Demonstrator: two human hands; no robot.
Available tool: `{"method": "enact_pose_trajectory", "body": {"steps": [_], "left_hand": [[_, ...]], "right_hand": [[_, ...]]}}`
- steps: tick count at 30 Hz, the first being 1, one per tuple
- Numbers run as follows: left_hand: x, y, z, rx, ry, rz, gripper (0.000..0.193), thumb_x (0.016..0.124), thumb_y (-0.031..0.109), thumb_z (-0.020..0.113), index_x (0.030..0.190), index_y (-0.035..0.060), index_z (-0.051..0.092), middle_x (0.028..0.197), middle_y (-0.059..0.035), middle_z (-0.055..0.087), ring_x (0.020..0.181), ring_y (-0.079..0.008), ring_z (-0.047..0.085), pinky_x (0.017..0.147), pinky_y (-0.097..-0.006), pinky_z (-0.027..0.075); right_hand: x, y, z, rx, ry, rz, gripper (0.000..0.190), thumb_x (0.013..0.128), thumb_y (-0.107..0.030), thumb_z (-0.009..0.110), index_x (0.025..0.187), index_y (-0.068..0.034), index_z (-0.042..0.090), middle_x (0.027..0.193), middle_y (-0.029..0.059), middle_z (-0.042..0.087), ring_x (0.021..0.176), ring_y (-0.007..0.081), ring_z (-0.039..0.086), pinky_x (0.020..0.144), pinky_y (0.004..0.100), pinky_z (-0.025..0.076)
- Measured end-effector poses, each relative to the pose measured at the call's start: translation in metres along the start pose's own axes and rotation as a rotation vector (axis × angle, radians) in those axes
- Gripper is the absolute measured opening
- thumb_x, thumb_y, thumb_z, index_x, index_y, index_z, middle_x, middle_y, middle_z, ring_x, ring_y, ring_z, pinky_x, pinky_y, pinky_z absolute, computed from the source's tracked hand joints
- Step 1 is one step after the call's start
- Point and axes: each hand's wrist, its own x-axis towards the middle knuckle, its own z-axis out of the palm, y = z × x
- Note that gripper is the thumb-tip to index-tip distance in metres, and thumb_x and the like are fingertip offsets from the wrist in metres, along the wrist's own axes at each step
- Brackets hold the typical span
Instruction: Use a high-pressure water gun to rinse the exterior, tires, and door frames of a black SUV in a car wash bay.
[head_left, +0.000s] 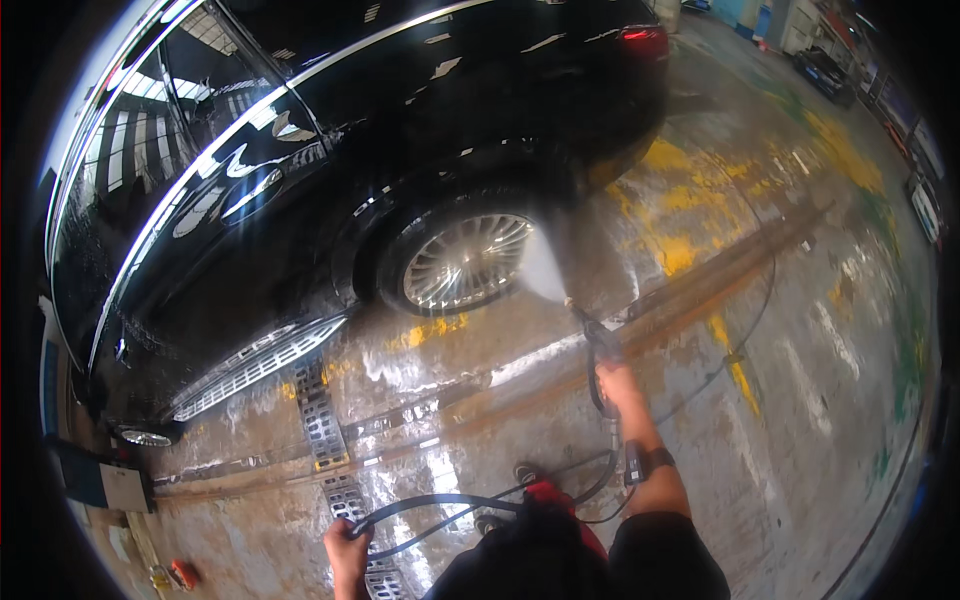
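My right hand (619, 384) is closed around the grip of a pressure washer spray gun (596, 337). A white fan of water (541, 262) leaves its nozzle and meets the right edge of a multi-spoke alloy wheel (469, 262) on a wet black car (480, 97). At the lower left, my left hand (348, 544) grips a dark hose (427, 499), which runs across in front of my body. A silver-toned side step (262, 367) lies along the car's lower side, left of the wheel.
A perforated metal drain grate (322, 420) crosses the wet concrete floor (750, 465). More hose (697, 390) curves over the floor to the right. A red object (184, 574) lies at the lower left. Another dark car (823, 73) stands at the upper right.
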Motion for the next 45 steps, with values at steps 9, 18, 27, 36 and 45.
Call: {"method": "enact_pose_trajectory", "body": {"steps": [9, 18, 27, 36, 45], "left_hand": [[-0.003, 0.000, 0.033, 0.156, -0.030, 0.064, 0.029, 0.070, 0.014, 0.081, 0.067, 0.0034, 0.054, 0.057, -0.0018, 0.052, 0.055, -0.0085, 0.043, 0.050, -0.0289, 0.039], [-0.002, -0.009, 0.039, 0.250, -0.008, 0.068, 0.029, 0.067, 0.018, 0.082, 0.068, 0.0025, 0.058, 0.059, -0.0093, 0.057, 0.055, -0.0178, 0.051, 0.055, -0.0343, 0.044], [-0.014, 0.005, 0.042, 0.395, -0.034, 0.035, 0.031, 0.066, 0.026, 0.083, 0.069, 0.0036, 0.061, 0.063, -0.0132, 0.062, 0.059, -0.0274, 0.061, 0.059, -0.0379, 0.049], [-0.013, 0.010, 0.045, 0.460, -0.051, 0.046, 0.027, 0.067, 0.023, 0.081, 0.071, 0.0047, 0.062, 0.066, -0.0145, 0.064, 0.062, -0.0321, 0.063, 0.062, -0.0402, 0.050], [-0.011, 0.012, 0.052, 0.491, -0.065, 0.054, 0.028, 0.068, 0.027, 0.081, 0.070, 0.0052, 0.062, 0.066, -0.0147, 0.064, 0.063, -0.0337, 0.063, 0.063, -0.0420, 0.050]], "right_hand": [[-0.030, -0.062, 0.000, -0.311, 0.087, -0.429, 0.043, 0.081, -0.027, 0.067, 0.115, -0.002, 0.061, 0.104, 0.0232, 0.068, 0.097, 0.0382, 0.066, 0.082, 0.0409, 0.051], [-0.062, -0.105, 0.019, -0.498, -0.070, -0.427, 0.055, 0.083, -0.021, 0.064, 0.135, -0.012, 0.049, 0.114, 0.0218, 0.065, 0.108, 0.0382, 0.062, 0.090, 0.0410, 0.049], [-0.078, -0.093, 0.050, -0.546, -0.282, -0.405, 0.058, 0.083, -0.020, 0.064, 0.139, -0.019, 0.047, 0.118, 0.0192, 0.064, 0.113, 0.0353, 0.061, 0.092, 0.0401, 0.048], [-0.068, -0.071, 0.063, -0.445, -0.249, -0.421, 0.060, 0.084, -0.020, 0.063, 0.141, -0.023, 0.043, 0.117, 0.0189, 0.064, 0.110, 0.0373, 0.061, 0.091, 0.0415, 0.049], [-0.040, -0.063, 0.026, -0.516, -0.099, -0.429, 0.056, 0.082, -0.020, 0.065, 0.135, -0.013, 0.049, 0.109, 0.0221, 0.067, 0.103, 0.0350, 0.065, 0.086, 0.0402, 0.050]]}}
